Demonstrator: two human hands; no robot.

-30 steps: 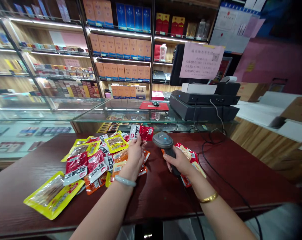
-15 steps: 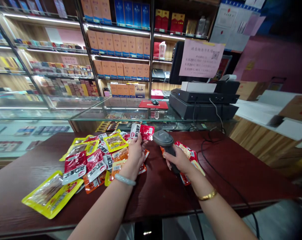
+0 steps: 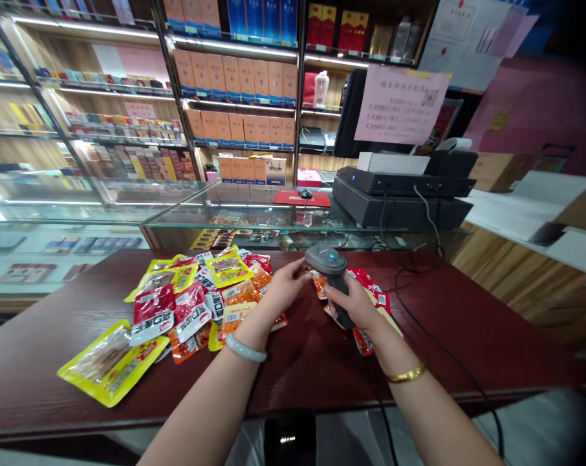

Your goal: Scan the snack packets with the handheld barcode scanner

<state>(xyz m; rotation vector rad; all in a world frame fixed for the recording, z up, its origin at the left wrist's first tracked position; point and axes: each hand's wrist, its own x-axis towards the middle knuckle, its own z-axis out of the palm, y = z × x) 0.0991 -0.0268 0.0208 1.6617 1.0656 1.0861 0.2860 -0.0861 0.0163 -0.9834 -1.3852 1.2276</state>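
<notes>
The dark red counter [image 3: 443, 336] is the landmark here, and everything below is placed against it; behind its far edge runs a glass display case [image 3: 254, 217], and on that case, toward the right, sits a black till unit [image 3: 400, 200] with a pink notice [image 3: 400, 107] above it; a black cable [image 3: 433, 336] trails from there across the counter's right part.

On the counter's left half lies a loose heap of snack packets [image 3: 191, 304], yellow, red and orange, overlapping one another; a large yellow packet [image 3: 111, 362] lies nearest the counter's front-left edge, apart from most of the heap; a smaller cluster of red and orange packets [image 3: 370, 304] lies near the counter's middle, partly under the right wrist.

The right hand [image 3: 354, 304] is clenched round the handle of a grey barcode scanner [image 3: 328, 262], held upright above the counter's middle with its head pointing away; the left hand [image 3: 286, 285] reaches in beside the scanner's head, fingers loosely curled; whether it pinches a packet there I cannot tell, since the hand hides its own fingertips.

The packets look light, thin and floppy, with glossy film that would likely slide under a flat press; a pinch at a sealed edge or corner seems the safest hold; the scanner looks rigid and is best held by its handle.
</notes>
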